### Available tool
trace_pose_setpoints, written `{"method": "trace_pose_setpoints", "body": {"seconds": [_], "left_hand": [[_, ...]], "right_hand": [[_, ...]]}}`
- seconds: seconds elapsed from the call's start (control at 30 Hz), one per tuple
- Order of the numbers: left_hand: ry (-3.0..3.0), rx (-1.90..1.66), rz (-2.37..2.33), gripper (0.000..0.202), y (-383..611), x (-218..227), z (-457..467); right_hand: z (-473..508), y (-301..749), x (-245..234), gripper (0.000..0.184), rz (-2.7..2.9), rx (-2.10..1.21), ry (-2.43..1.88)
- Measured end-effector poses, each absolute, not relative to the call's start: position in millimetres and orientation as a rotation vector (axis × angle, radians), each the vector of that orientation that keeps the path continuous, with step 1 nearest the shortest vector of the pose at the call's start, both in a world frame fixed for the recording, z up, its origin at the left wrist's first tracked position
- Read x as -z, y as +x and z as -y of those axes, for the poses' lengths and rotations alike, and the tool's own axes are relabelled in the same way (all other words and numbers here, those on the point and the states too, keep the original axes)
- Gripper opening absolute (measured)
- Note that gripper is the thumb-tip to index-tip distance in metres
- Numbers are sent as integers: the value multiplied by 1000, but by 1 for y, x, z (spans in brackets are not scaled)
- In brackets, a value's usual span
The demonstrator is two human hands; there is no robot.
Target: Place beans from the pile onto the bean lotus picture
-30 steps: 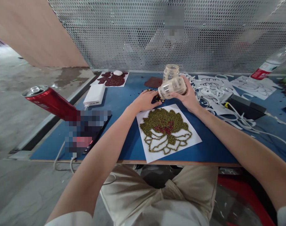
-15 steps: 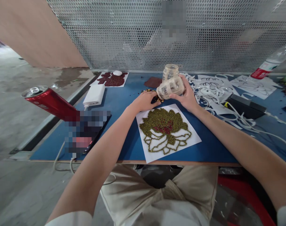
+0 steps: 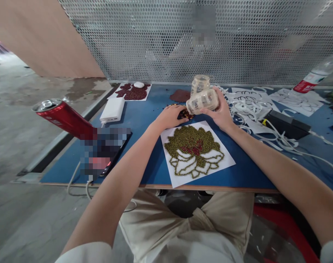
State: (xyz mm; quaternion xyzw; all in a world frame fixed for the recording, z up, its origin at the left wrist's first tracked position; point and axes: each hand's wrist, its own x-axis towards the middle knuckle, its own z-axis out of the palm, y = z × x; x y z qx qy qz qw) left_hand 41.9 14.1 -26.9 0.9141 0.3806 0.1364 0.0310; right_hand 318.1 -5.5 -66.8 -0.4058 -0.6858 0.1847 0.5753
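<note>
Apparently pouring: right hand (image 3: 222,113) grips a tilted clear plastic jar (image 3: 203,100), mouth beside the cupped left hand (image 3: 171,116) on the blue bench (image 3: 144,120); tilt gently

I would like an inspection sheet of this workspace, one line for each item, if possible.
Surface: blue table, paper sheets on it.
Job's things: tilted jar over loose beans; lotus bean picture, lower petals unfilled.
Clutter: red can, power bank, upright jar, paper strips, bottle.
Hands: right hand grips the tilted jar; left hand rests at the loose beans.
Cables: white cable hangs off the front left edge; another cable at right.
Surroundings: perforated metal screen behind; concrete floor left.
</note>
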Motion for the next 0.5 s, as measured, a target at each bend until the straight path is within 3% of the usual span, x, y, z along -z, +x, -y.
{"method": "trace_pose_setpoints", "body": {"seconds": [0.33, 0.5], "left_hand": [[2774, -467, -1235, 57, 42, 25, -9], [2744, -428, -1257, 59, 43, 21, -6]], "right_hand": [[14, 314, 65, 96, 1366, -557, -938], [9, 315, 68, 104, 1255, -580, -1005]]}}
